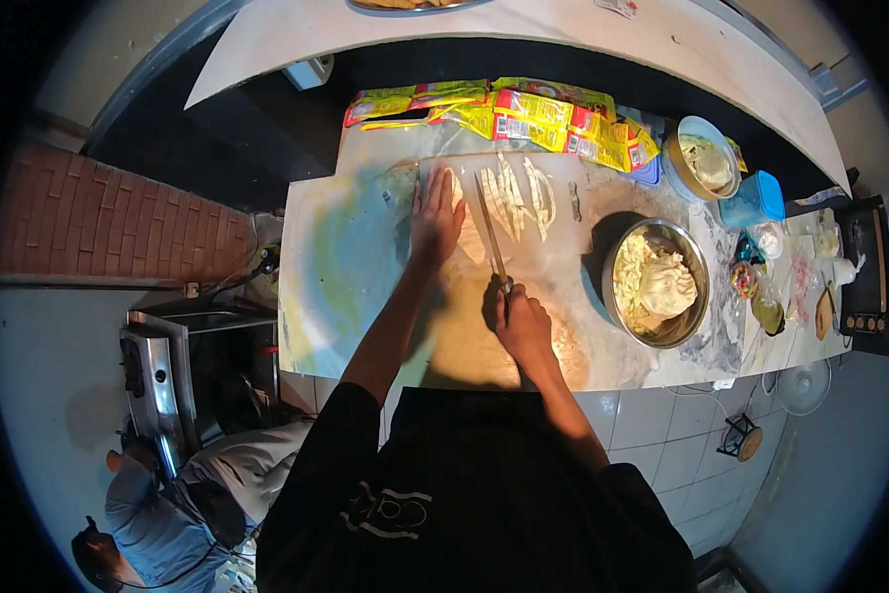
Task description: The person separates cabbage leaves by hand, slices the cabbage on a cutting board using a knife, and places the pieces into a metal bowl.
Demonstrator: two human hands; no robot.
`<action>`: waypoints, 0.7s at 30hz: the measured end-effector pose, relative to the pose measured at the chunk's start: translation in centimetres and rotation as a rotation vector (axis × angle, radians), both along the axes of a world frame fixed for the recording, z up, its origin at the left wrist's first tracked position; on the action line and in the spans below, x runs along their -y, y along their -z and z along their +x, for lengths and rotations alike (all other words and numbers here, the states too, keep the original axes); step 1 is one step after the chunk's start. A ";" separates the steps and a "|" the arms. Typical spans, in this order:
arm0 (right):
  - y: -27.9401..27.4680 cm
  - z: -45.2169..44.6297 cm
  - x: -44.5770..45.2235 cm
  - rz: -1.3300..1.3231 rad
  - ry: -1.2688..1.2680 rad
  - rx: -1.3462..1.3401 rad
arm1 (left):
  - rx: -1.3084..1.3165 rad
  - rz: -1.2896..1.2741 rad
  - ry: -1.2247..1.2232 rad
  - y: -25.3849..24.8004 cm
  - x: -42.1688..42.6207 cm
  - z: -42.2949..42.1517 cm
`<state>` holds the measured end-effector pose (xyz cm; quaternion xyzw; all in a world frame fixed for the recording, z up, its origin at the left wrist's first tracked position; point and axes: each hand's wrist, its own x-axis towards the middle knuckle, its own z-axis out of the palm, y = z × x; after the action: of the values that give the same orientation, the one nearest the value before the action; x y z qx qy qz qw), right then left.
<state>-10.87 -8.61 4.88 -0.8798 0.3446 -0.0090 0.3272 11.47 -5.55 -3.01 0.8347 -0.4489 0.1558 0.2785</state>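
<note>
My left hand (437,222) lies with its fingers stretched out and flat over the left part of a pale, flat sheet that looks like dough (471,240). In my right hand (524,326) is the handle of a long knife (491,229). The blade points away from me along the sheet's right side; whether its edge touches the sheet I cannot tell. Right of the blade lie several thin pale strips (509,203) on a whitish cutting board (563,232). A steel bowl (704,306) to the right holds similar strips and a large pale lump (668,287).
Yellow and red packets (553,119) line the back of the marble-patterned table (336,267). A second bowl (702,158) and a blue container (753,201) stand at the back right. At lower left, another person (158,514) is beside a metal stove (153,385).
</note>
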 end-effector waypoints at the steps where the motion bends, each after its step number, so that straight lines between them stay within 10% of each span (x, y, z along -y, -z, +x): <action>1: -0.2 0.4 0.0 -0.005 -0.003 0.003 | -0.039 -0.020 -0.010 -0.1 0.0 -0.1; 21: -3.0 4.4 1.1 -0.007 -0.105 0.015 | -0.107 0.080 0.002 -0.8 -0.2 -1.2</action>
<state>-6.51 -9.70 7.85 -0.8977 0.2957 0.0003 0.3267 10.23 -5.34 -2.21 0.8518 -0.4401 0.0923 0.2686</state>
